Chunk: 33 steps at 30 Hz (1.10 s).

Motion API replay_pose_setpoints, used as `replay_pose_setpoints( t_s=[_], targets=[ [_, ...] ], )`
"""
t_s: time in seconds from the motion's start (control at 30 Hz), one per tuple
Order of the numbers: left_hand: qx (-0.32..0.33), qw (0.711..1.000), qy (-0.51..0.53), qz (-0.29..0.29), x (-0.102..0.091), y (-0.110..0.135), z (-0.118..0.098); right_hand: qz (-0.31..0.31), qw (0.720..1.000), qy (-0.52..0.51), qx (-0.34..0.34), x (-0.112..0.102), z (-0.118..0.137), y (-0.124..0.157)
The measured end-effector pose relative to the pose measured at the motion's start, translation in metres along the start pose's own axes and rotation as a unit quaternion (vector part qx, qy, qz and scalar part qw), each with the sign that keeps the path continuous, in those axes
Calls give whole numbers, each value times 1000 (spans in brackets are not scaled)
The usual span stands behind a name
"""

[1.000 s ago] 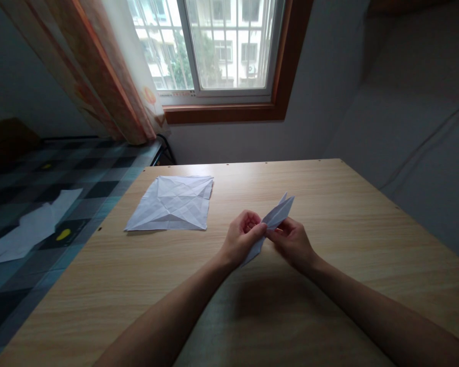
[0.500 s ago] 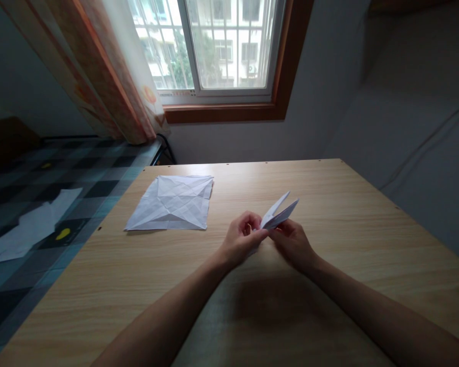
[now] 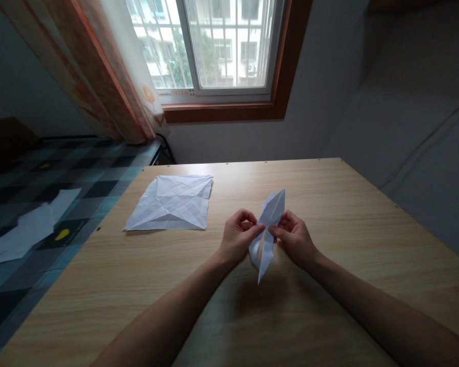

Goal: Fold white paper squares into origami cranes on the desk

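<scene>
We find the folded paper [image 3: 268, 239] held upright above the middle of the desk [image 3: 348, 214], the grip of the left hand [image 3: 239, 238] and of the right hand [image 3: 295, 240] pinched on its waist. We judge it light, limp and easily creased, best taken at those layered side folds. Its inner layers and the fingers behind it cannot be made out.

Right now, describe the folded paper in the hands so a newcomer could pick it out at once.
On the wooden table below the window, look to the middle, where the left hand and right hand meet. Pinched between them is the narrow folded paper, pointed at both ends. Unlike the creased sheet lying flat and square to its left, it is slim, layered and hand-held.
</scene>
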<state>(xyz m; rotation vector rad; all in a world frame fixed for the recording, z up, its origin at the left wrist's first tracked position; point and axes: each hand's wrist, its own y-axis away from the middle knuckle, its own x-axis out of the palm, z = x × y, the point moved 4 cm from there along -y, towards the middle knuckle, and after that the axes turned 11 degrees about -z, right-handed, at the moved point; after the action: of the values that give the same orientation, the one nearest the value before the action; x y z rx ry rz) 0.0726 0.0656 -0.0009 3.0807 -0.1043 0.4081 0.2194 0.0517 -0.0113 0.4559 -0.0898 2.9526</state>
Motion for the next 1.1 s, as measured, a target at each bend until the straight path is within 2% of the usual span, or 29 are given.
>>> replay_pose_setpoints(
  t_s=[0.13, 0.27, 0.43, 0.57, 0.73, 0.8, 0.9, 1.0, 1.1],
  targets=[
    [-9, 1000, -10, 24, 2, 1, -3, -47, 999, -2, -17, -5, -3, -5],
    [-9, 997, -23, 75, 7, 4, -5, -109, 993, -5, -34, -13, -2, -10],
    [-34, 992, -31, 117, 10, 10, -2, -152, 986, -69, 8, -14, 2, -12],
    [-10, 989, -114, 98, 7, 7, 0, -130, 987, -90, 15, -14, 4, -14],
    [57, 977, -203, 8, -1, 2, -4, -160, 981, -106, 7, -20, 3, -19],
    [49, 979, -197, 9, -1, 2, -4, -180, 977, -115, 11, -22, 3, -20],
    [11, 988, -142, 55, 2, 5, -1, -203, 972, -120, 23, -23, 4, -20],
    [3, 995, -67, 77, 4, 5, 0, -188, 976, -105, 29, -20, 3, -17],
    [24, 995, -31, 87, 4, 4, 0, -106, 991, -63, 46, -14, -1, -11]
  ],
)
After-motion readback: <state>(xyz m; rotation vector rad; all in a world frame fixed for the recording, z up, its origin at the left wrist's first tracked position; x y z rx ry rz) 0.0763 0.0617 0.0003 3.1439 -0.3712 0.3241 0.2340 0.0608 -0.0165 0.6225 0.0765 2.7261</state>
